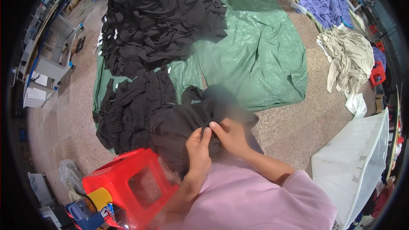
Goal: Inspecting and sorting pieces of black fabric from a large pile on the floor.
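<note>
Across my lap lies a black cloth garment (174, 123), dark and crumpled. My left hand (199, 147) pinches its fabric between thumb and fingers. Close beside it, my right hand (230, 135) grips the same cloth, thumb tip near the left thumb. The bit of fabric between the thumbs is too dark to make out in detail. Left of my lap, a smaller heap of black garments (132, 106) rests partly on a green tarp (260, 55). Beyond it rises a large pile of black garments (157, 21) with small white tags.
At my left stands a red plastic stool (140, 183), with a yellow-and-blue item (100, 198) beside it. A white bin (353, 162) is at my right. Beige cloth (347, 55) and purple cloth (324, 6) lie at the far right. Worktables (51, 68) line the left.
</note>
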`<action>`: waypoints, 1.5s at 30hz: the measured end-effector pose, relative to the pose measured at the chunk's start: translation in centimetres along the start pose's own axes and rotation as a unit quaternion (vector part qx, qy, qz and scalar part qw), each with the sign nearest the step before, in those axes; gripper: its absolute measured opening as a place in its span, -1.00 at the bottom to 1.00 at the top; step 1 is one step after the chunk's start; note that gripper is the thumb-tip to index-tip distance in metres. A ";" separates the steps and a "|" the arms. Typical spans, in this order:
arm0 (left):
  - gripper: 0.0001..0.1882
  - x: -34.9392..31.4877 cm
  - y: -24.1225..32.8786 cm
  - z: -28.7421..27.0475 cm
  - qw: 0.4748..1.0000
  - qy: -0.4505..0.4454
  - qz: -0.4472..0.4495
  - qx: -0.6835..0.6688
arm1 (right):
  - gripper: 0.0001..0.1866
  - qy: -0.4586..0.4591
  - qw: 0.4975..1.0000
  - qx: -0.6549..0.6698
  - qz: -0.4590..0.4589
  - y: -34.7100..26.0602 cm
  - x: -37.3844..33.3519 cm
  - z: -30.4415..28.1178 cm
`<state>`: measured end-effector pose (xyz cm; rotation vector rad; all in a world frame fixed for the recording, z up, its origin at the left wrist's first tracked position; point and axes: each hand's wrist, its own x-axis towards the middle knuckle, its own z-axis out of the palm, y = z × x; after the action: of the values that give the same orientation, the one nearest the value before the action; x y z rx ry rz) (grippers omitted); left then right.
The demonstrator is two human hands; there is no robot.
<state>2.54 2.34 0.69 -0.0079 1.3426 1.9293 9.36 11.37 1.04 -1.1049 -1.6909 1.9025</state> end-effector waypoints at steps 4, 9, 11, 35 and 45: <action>-0.83 1.1 1.3 -1.2 0.999 0.028 0.003 0.019 | -0.30 -0.197 0.963 -0.014 -0.186 0.2 -0.1 -1.9; -0.84 1.4 1.4 -2.1 0.991 0.012 0.037 0.125 | -0.55 -0.202 0.914 -0.218 -0.275 -0.1 -0.8 -3.2; -0.85 1.4 1.4 -2.3 0.992 0.007 0.035 0.122 | -0.73 -0.168 0.918 -0.192 -0.302 0.0 -0.8 -3.3; -0.89 0.2 1.8 -3.8 0.984 -0.106 -0.046 0.132 | -0.84 -0.132 0.945 -0.151 -0.257 -1.0 -1.6 -2.5; -0.89 -0.8 1.5 -3.6 0.897 -0.107 0.206 0.377 | -0.80 -0.133 0.933 -0.182 -0.280 -0.8 -1.5 -2.5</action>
<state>0.77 -1.25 0.60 0.9047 1.9561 1.5276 12.01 12.14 2.30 -0.3916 -2.2716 1.4493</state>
